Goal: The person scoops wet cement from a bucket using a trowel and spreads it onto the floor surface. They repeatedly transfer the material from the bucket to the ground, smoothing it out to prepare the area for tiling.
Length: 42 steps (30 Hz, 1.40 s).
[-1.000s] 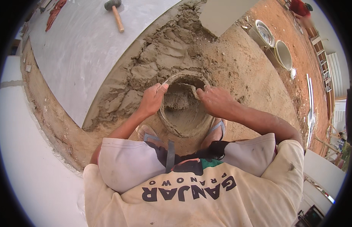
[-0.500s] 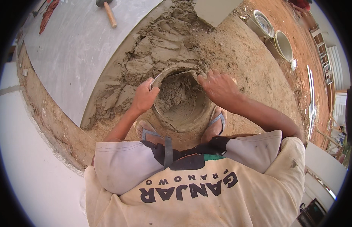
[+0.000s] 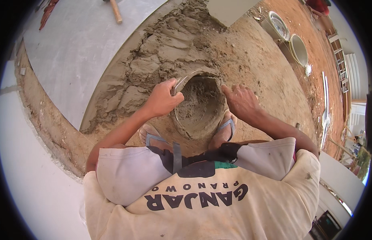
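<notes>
A mortar-smeared bucket [image 3: 179, 125] sits between my sandalled feet, its open mouth facing up toward me. Wet grey mortar [image 3: 196, 98] coats its inside and lies at the bottom. My left hand [image 3: 164, 98] is closed on the bucket's left side, where a thin pale edge or wire handle runs along the rim. On the opposite side, my right hand [image 3: 242, 102] has its thumb and fingers at the rim; the fingertips are partly hidden. Just beyond the bucket, a thick bed of spread mortar [image 3: 166, 52] borders the smooth grey slab.
A large grey tile [image 3: 230, 10] lies at the far edge of the mortar. Two buckets [image 3: 300, 50] stand at the far right. A wooden-handled hammer [image 3: 116, 12] rests on the grey slab [image 3: 70, 72]. At left is a white wall [image 3: 34, 152]. Another person [image 3: 318, 6] is at the far right.
The bucket and both hands have shifted a little to the right in view. The mortar inside the bucket looks lower and less heaped. My right hand's fingers sit slightly lower.
</notes>
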Each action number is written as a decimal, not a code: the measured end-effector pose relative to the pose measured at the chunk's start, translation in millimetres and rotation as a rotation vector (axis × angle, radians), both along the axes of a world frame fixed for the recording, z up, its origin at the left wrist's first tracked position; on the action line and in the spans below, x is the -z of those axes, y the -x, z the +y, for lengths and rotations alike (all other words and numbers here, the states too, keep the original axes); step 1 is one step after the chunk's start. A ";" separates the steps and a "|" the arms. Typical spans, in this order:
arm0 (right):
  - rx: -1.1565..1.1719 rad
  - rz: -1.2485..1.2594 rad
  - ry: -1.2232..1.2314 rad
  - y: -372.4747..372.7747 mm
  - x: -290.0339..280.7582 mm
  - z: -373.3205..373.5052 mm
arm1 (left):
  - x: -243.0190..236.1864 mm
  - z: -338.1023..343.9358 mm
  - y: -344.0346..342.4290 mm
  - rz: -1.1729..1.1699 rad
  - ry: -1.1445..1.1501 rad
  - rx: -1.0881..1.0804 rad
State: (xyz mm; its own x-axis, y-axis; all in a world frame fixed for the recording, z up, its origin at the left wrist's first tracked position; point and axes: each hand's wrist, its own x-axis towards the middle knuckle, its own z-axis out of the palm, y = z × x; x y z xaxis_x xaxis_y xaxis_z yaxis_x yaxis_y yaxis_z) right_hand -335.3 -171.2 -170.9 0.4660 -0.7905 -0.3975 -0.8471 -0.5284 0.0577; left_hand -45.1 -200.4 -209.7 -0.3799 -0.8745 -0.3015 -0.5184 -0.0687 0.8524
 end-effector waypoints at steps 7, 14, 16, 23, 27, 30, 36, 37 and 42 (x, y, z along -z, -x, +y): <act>0.243 -0.278 -0.396 32.1 46.6 17.5 | -19.0 -3.2 24.6 0.012 -0.080 0.057; 0.280 -0.659 -0.675 44.5 106.5 67.9 | -15.7 8.9 35.9 0.045 -0.019 0.022; 0.292 -0.718 -0.707 49.8 92.6 60.6 | -13.7 9.9 35.8 0.043 0.011 0.036; -0.025 -0.418 0.055 77.7 63.7 55.7 | -17.2 12.6 35.3 0.059 -0.051 0.011; -0.047 -0.359 0.045 87.0 33.9 37.8 | -16.6 14.5 39.2 0.047 0.045 0.077; 0.145 -0.321 0.075 68.6 6.1 32.7 | -20.1 18.5 41.9 0.067 0.001 0.015; 0.204 0.059 -0.342 40.4 10.3 20.3 | -6.1 25.1 55.8 0.082 0.079 -0.016; 0.168 0.017 -0.390 42.8 16.1 15.9 | -5.9 26.5 58.3 0.097 0.093 -0.032; 0.147 -0.513 -0.521 69.8 99.5 53.4 | -0.6 32.7 59.6 0.239 0.104 -0.144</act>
State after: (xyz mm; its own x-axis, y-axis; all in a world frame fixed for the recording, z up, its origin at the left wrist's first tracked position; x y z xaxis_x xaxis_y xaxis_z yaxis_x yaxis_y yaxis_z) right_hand -405.1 -117.8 -270.4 0.5979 -0.6275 -0.4987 -0.7643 -0.2590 -0.5905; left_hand -104.6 -167.7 -209.2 -0.2990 -0.9462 -0.1241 -0.2935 -0.0325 0.9554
